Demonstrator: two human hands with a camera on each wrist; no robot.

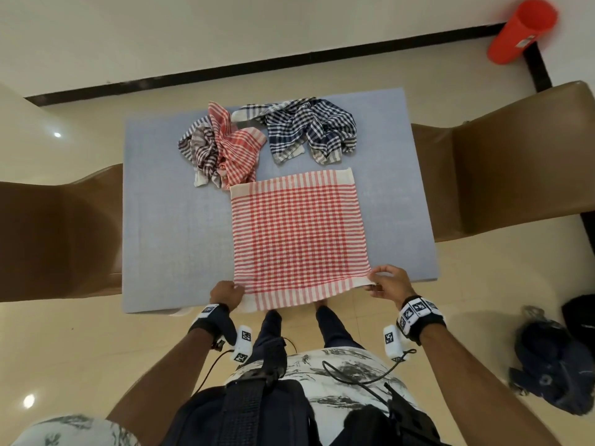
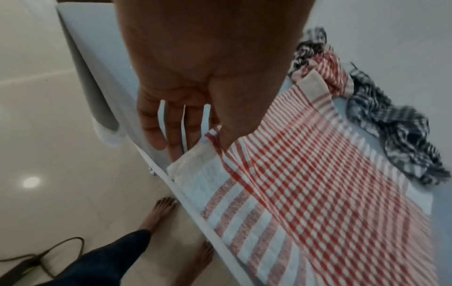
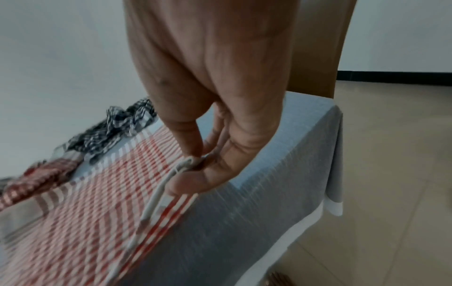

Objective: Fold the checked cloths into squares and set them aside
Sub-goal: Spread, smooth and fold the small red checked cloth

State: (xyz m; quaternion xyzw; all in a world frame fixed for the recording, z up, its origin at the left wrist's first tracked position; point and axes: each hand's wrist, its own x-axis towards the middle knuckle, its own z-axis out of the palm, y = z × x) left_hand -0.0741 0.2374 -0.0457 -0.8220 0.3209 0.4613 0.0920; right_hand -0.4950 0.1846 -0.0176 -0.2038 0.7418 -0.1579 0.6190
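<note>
A red-and-white checked cloth [image 1: 297,236] [image 2: 305,183] [image 3: 80,212] lies spread flat on the grey-blue table [image 1: 174,220], its near edge hanging over the table's front. My left hand [image 1: 227,292] [image 2: 195,135] pinches the cloth's near left corner between thumb and fingers. At the near right corner my right hand [image 1: 386,281] [image 3: 203,158] pinches the hem, lifted slightly. Behind the spread cloth lie crumpled cloths: a brown-and-white one [image 1: 198,149], a red one [image 1: 236,146] and a navy one [image 1: 309,127] [image 2: 391,131] [image 3: 117,131].
Brown chairs stand at the left [image 1: 54,233] and right [image 1: 508,169] of the table. A red cylinder [image 1: 521,30] lies on the floor by the far wall. A dark bag [image 1: 553,355] sits on the floor at my right. The table's left half is bare.
</note>
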